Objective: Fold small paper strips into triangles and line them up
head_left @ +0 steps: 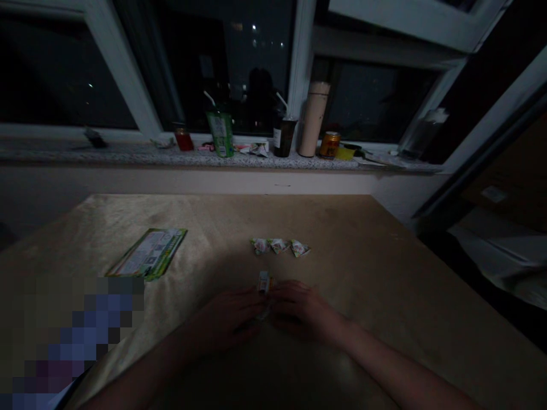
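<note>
Both my hands meet low over the middle of the table, around a small folded piece of printed paper (pixel 264 281). My left hand (pixel 239 310) has its fingers closed on the paper's left side. From the right, my right hand (pixel 297 307) grips the same piece, fingers bent and close together. The paper's upper end sticks out beyond the fingertips, while its lower part is mostly hidden by them. Just past the hands, three small folded paper triangles, a left one (pixel 259 246), a middle one (pixel 278 245) and a right one (pixel 300 248), lie in a row.
Green-and-white printed leaflets (pixel 149 253) lie on the cloth-covered table (pixel 363 273) at left. On the windowsill (pixel 252 162) stand a green cup (pixel 221 134), a dark cup (pixel 282 136), a tall pale flask (pixel 314 119), a golden can (pixel 329 144) and a red jar (pixel 183 139).
</note>
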A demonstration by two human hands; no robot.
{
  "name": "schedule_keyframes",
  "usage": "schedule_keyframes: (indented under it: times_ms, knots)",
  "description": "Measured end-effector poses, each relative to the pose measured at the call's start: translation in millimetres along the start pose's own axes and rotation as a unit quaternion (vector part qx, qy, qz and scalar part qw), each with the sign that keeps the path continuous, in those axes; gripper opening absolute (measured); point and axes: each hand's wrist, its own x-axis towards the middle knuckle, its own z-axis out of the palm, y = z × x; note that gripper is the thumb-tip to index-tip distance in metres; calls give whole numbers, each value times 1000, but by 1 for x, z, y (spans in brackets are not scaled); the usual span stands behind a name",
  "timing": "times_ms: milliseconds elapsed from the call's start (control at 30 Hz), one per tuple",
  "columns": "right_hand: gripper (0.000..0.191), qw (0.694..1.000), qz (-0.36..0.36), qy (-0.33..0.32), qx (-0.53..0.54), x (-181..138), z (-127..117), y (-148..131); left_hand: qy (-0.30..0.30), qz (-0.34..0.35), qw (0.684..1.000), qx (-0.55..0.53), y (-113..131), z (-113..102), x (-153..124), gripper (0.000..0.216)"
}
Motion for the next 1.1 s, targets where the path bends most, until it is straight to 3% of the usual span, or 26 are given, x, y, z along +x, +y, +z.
schedule_keyframes:
  times_ms: [200,333,500,667,767,1100]
  knots:
    - [21,1000,-12,8,2,3,5,-1,45,19,996,73,4,12,7,26]
    - [20,999,-14,43,-5,4,7,-1,76,16,996,45,5,11,9,31]
    - [9,995,-24,93,-28,4,8,0,61,13,998,7,9,5,11,27]
    - [7,999,13,46,25,5,8,4,77,50,995,49,7,9,6,26]
    - [8,993,53,55,93,7,11,8,79,46,995,51,5,11,4,27]
    - [13,984,111,14,141,14,6,7,16,48,998,-28,8,-1,-5,37]
